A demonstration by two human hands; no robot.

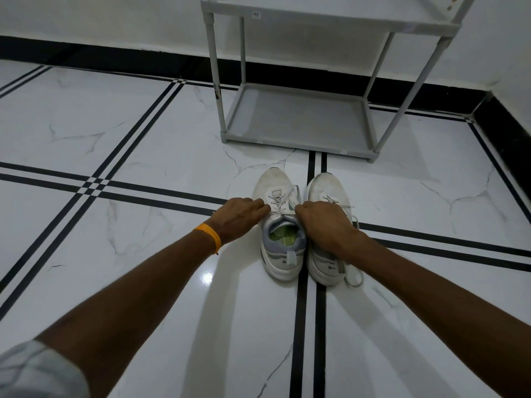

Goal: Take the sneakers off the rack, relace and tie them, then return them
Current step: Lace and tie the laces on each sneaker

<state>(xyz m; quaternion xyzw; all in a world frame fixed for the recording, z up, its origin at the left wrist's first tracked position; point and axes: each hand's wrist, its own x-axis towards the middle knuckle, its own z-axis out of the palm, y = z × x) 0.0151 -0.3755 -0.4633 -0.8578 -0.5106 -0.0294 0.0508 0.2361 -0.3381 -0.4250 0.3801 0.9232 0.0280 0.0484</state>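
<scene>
Two white sneakers stand side by side on the floor, toes toward the rack. The left sneaker [280, 225] has a grey collar and a green insole, and its laces are threaded. My left hand [240, 216] pinches the lace at its left side. My right hand [323, 225] pinches the lace at its right side and covers the middle of the right sneaker [327, 191]. A loose lace end [355, 278] of the right sneaker trails on the floor by its heel. The grey rack [298, 142] stands just beyond the toes, its bottom shelf bare.
White marble-look floor tiles with black double stripes [307, 311] spread all around. A black skirting [115, 57] runs along the white wall behind the rack and down the right side. An orange band sits on my left wrist [208, 235].
</scene>
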